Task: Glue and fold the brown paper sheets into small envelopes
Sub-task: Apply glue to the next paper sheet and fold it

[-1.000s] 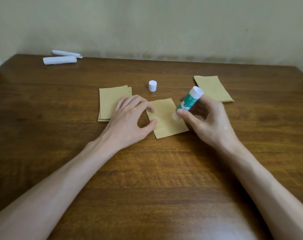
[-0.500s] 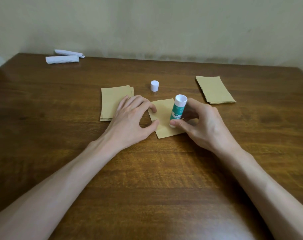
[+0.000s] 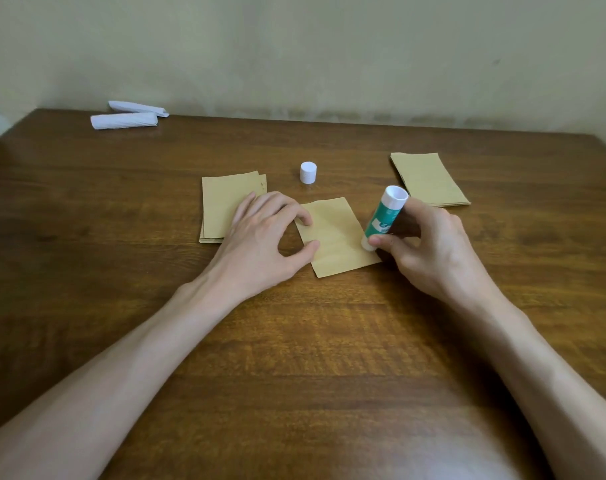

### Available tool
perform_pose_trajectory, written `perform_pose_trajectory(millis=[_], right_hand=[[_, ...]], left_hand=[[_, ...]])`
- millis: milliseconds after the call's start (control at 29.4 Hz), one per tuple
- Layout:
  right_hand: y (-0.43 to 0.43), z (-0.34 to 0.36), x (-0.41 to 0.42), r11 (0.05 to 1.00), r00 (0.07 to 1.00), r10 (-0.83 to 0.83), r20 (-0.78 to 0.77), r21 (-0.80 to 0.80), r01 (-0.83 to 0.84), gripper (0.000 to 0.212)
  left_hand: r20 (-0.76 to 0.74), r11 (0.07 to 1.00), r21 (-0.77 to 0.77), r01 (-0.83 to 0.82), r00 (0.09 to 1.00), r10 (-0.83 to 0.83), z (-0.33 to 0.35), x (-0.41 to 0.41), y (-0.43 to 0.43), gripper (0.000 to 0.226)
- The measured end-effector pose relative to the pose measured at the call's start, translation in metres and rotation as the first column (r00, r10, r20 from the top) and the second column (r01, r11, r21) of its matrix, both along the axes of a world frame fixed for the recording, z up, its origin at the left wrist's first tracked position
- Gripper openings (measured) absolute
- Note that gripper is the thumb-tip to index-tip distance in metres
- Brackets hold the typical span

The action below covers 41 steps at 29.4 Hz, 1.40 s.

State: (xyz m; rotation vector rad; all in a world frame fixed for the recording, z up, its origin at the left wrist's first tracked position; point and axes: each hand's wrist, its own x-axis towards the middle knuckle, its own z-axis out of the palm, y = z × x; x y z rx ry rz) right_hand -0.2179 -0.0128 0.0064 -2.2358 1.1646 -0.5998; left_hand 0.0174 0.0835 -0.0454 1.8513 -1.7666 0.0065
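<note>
**Head view**

- **Step in hand (judged):** gluing, before any fold.
- **Right hand** (image 3: 429, 247): fingers and thumb curl round the lower barrel of the uncapped glue stick (image 3: 384, 216). The stick is tilted, with its glue end down on the right edge of the single brown paper sheet (image 3: 336, 237).
- **Left hand** (image 3: 263, 240): spread and holding nothing. Its index tip and thumb tip press the sheet's left edge to the counter (image 3: 294, 341).
- **Next move (judged):** draw the stick along that edge with the left hand pinning the sheet, then fold. Use light pressure, as thin paper may drag or crease.
- **Sheet:** tan, small, rectangular, flat and slightly skewed, lying between the two hands. Any glue film is too faint to tell.
- **Also present:**
  - White cap (image 3: 308, 172), upright, beyond the left hand's fingertips.
  - Brown sheet stack (image 3: 225, 206), partly covered by the left hand.
  - Second stack (image 3: 429, 178), beyond the right hand.
  - White paper rolls (image 3: 125, 120), far beyond the left hand.
</note>
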Motion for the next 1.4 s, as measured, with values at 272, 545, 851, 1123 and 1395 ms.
perform_pose_trajectory(millis=[272, 545, 851, 1123, 1395], right_hand=[[0.003, 0.000, 0.002, 0.993, 0.942, 0.028, 0.333, 0.099, -0.064, 0.034], [0.003, -0.014, 0.016, 0.985, 0.979, 0.166, 0.122, 0.034, -0.171, 0.036], [0.008, -0.013, 0.019, 0.990, 0.987, 0.137, 0.085, -0.038, -0.135, 0.036], [0.012, -0.009, 0.018, 0.988, 0.990, 0.138, 0.007, -0.071, -0.137, 0.035], [0.014, -0.007, 0.017, 0.991, 0.998, 0.069, 0.000, -0.118, -0.069, 0.039]], left_hand=[[-0.015, 0.999, 0.003, -0.040, 0.999, 0.040, -0.001, 0.003, -0.002, 0.040], [-0.008, 0.999, 0.012, -0.031, 0.999, 0.031, 0.000, 0.003, -0.003, 0.042], [-0.001, 0.999, 0.011, -0.032, 0.999, 0.032, 0.000, 0.002, -0.003, 0.041], [0.008, 0.999, 0.017, -0.041, 0.999, 0.041, 0.001, 0.002, -0.003, 0.035], [0.004, 0.999, 0.014, -0.039, 0.999, 0.038, 0.000, 0.002, -0.001, 0.034]])
